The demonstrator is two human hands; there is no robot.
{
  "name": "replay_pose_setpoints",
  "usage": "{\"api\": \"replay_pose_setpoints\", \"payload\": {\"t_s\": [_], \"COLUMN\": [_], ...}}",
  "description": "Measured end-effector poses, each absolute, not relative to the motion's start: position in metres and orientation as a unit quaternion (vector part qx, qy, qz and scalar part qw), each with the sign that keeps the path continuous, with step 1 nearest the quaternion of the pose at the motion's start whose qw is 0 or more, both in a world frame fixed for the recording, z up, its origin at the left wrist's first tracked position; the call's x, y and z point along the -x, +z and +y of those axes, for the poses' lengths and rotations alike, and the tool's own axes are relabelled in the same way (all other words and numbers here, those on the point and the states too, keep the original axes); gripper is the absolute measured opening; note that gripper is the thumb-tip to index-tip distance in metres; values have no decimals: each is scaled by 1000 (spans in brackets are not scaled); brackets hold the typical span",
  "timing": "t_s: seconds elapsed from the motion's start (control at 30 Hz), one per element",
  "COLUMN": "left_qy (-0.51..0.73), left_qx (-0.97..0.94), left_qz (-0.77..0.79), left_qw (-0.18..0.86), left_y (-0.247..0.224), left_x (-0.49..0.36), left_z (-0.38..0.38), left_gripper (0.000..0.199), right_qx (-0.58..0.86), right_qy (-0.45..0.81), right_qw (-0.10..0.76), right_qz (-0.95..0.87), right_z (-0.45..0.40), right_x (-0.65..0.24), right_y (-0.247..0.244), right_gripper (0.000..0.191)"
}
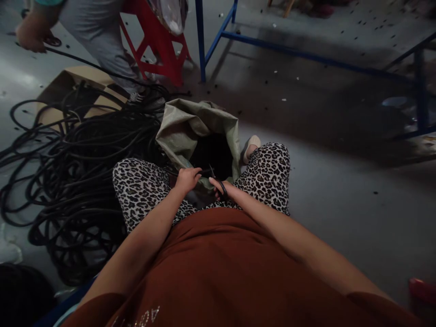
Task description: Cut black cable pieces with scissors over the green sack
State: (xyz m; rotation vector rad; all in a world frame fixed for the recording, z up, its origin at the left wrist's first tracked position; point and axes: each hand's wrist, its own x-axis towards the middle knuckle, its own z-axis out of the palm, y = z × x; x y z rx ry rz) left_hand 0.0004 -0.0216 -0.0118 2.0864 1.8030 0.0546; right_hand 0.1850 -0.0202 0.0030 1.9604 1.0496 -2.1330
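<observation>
My right hand [220, 187] is closed around the dark handles of a pair of scissors [223, 190], whose blades point up and to the left. My left hand [188, 179] pinches a black rubber-like cord [205, 171], and its short end sticks out toward the scissor blades. Both hands are over the near rim of an upright woven sack [173, 131] standing between my knees. The sack's mouth is wide, with its rim folded outward. Its inside is dark, so what lies in it cannot be made out.
Tangled black cord [78, 181] covers the floor at left, partly over an open cardboard box [102, 102]. Beyond it stands another person, whose hand [32, 34] holds scissors and a cord. A red stool [156, 50] and a blue metal frame [201, 45] stand ahead.
</observation>
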Motion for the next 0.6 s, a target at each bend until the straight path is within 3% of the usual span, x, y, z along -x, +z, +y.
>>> {"api": "replay_pose_setpoints", "payload": {"t_s": [0.6], "left_qy": [4], "left_qx": [-740], "left_qz": [643], "left_qw": [197], "left_y": [-11], "left_x": [-1], "left_z": [-21], "left_gripper": [31], "right_qx": [-624], "right_qy": [-699], "right_qw": [36], "right_qz": [347], "right_z": [-21], "right_x": [-188], "right_y": [-14], "right_gripper": [59]}}
